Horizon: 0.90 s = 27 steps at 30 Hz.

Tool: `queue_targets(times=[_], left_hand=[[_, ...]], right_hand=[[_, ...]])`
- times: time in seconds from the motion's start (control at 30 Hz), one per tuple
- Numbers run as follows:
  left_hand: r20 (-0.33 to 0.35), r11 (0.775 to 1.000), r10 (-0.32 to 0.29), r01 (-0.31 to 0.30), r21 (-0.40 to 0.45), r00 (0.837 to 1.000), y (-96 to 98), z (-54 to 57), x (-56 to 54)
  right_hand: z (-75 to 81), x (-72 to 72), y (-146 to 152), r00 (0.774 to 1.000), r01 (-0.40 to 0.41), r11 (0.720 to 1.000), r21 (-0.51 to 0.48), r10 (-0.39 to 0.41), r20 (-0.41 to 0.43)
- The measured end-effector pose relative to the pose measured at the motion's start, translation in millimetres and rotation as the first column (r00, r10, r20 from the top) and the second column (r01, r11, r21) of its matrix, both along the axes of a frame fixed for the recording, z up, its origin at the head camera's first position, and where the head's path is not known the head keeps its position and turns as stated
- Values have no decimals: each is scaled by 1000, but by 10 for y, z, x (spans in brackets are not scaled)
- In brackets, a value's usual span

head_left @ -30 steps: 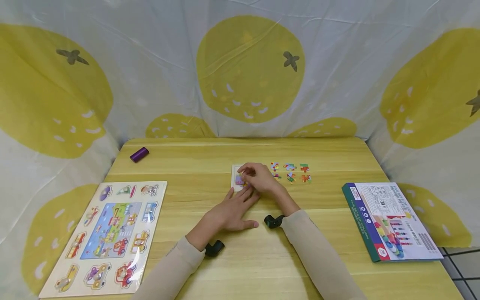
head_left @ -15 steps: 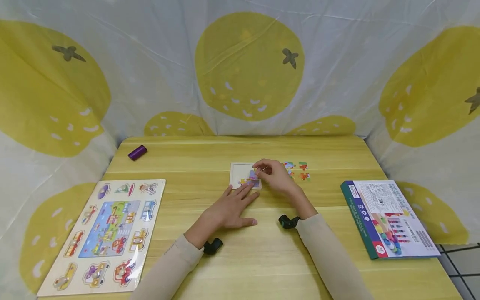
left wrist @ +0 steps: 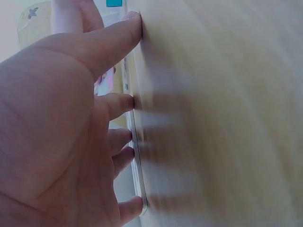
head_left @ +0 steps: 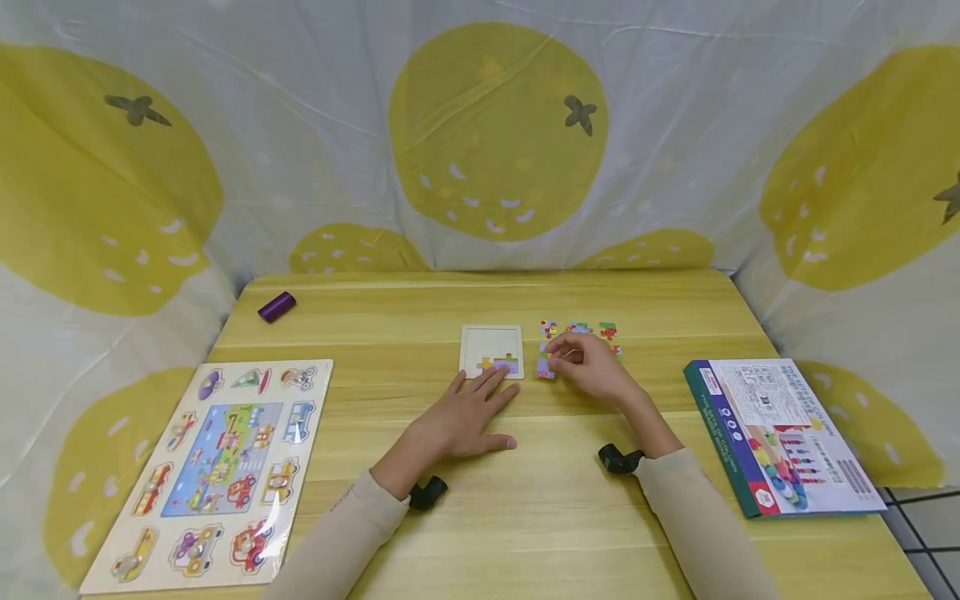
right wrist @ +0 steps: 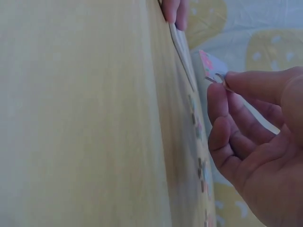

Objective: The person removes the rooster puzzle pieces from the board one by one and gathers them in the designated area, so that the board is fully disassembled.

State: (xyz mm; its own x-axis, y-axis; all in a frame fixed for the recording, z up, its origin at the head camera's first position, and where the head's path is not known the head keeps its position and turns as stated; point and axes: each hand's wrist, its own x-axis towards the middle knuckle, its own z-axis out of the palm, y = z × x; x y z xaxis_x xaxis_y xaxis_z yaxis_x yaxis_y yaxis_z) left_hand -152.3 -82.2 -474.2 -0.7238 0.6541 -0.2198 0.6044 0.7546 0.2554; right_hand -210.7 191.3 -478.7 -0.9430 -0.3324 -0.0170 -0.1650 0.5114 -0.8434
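My right hand [head_left: 596, 367] pinches a purple jigsaw piece [head_left: 545, 367] between thumb and fingertips, just right of a small square puzzle tray [head_left: 491, 340]. In the right wrist view that jigsaw piece [right wrist: 208, 64] is held up off the table, its pink and pale face showing. Fitted pieces [head_left: 501, 364] in yellow and purple lie along the tray's near side. My left hand [head_left: 465, 417] lies with spread, straight fingers, their tips on the tray's near edge and partly hiding it. The left wrist view shows the left thumb [left wrist: 111, 45] touching the table.
Loose jigsaw pieces [head_left: 608, 330] lie in rows right of the tray, some behind the right hand. A large peg puzzle board [head_left: 307, 433] sits at left, a boxed set [head_left: 783, 442] at right. A purple cylinder [head_left: 277, 307] lies at the back left.
My right hand has moved right, from over the tray to beside it, carrying the purple jigsaw piece. More of the tray is bare to view. The left hand stays in place.
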Motion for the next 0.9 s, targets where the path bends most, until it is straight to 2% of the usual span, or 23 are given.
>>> queue_targets(times=[0.27,0.53,0.7,0.9], left_hand=[[2,1000,-1,1,6,1000,6,20,13],[-6,999,-28,28,21,1000,11,13,8],[-26,998,-52,52,20,998,16,2,6],[-33,997,-68,69,31,997,34,43,48]], right_hand=[[-9,67,103,997,-68,996,62,70,-31],[-38,37,62,996,-44,981,189,59,-70],[-61,21,57,997,-49,976,214,62,-53],[-79,4,48,998,-42,976,216,50,-32]])
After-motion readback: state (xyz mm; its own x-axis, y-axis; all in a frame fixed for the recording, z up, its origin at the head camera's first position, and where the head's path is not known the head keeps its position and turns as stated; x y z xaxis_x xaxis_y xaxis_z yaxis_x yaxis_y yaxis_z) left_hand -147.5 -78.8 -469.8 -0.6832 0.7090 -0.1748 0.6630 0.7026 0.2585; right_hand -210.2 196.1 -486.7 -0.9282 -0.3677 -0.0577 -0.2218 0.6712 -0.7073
